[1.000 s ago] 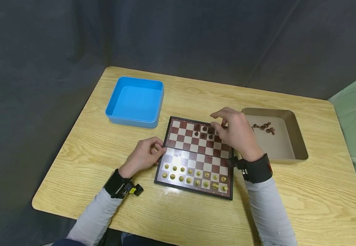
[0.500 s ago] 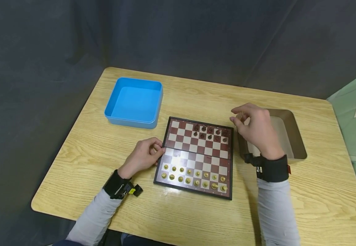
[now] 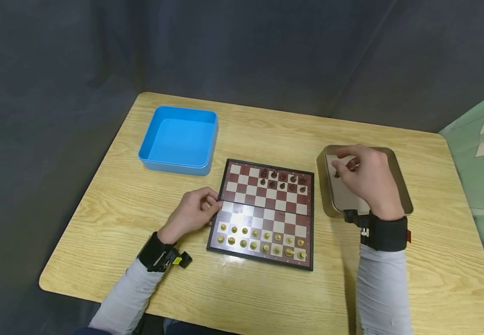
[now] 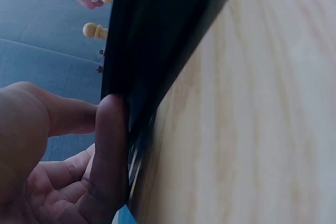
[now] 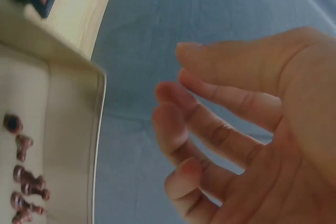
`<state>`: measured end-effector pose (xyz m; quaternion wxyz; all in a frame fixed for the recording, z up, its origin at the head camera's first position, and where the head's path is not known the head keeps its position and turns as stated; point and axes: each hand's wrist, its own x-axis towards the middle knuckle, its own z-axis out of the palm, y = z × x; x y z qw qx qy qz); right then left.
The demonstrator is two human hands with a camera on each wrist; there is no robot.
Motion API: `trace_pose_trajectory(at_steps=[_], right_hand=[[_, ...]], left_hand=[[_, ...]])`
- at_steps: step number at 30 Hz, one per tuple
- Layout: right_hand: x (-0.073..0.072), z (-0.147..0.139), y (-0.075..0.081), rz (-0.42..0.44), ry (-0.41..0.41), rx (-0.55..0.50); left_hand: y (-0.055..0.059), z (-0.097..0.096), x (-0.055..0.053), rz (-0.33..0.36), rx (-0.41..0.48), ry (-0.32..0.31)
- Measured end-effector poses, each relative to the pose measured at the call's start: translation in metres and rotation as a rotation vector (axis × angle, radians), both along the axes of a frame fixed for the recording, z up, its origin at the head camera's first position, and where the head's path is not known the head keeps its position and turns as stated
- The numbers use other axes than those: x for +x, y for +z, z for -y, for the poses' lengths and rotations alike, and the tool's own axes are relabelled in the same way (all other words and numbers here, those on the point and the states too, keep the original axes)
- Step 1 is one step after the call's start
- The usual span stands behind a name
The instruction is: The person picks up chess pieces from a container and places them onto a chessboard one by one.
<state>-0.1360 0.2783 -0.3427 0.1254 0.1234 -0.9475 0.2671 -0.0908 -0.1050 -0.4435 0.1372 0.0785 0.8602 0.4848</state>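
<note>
I have the left hand [image 3: 191,207] at the left edge of the board [image 3: 260,201], pinching that edge between thumb and curled fingers. The board lies open, flat on the table [image 3: 262,298]; yellow pieces [image 3: 253,245] fill two rows on its near half, and dark pieces [image 3: 282,176] stand in two shorter rows at its far right.

My right hand [image 3: 367,174] is over the tin [image 3: 326,186], just right of the board. Its fingers curve loosely, thumb apart from them, gripping nothing. Loose dark pieces [image 5: 22,147] lie inside the tin; on the head view the hand covers most of them, and the right wrist camera [image 3: 352,216] cuts across the tin's near rim. Beyond the board, to its left, sits a blue box [image 3: 179,139]. A dark curtain [image 3: 242,51] hangs farther beyond the board.
</note>
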Motion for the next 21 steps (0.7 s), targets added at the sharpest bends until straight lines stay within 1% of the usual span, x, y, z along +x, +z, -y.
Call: trace_pose_trajectory(at_steps=[5,10,13,17,21], right_hand=[[0.001,-0.009,0.0,0.039,-0.065,-0.011],[0.003,-0.014,-0.002,0.083,-0.085,-0.027],[0.004,-0.02,-0.005,0.11,-0.106,-0.004],[0.005,-0.03,-0.01,0.203,-0.141,0.049],[0.006,-0.041,-0.016,0.34,-0.164,0.104]], left_hand=[[0.0,0.0,0.001,0.008,0.004,0.005],[0.001,0.001,0.001,0.003,0.004,0.002],[0.002,0.001,0.001,0.002,0.008,-0.003],[0.003,0.001,0.001,0.013,0.015,0.003],[0.003,0.001,0.001,0.024,0.023,0.007]])
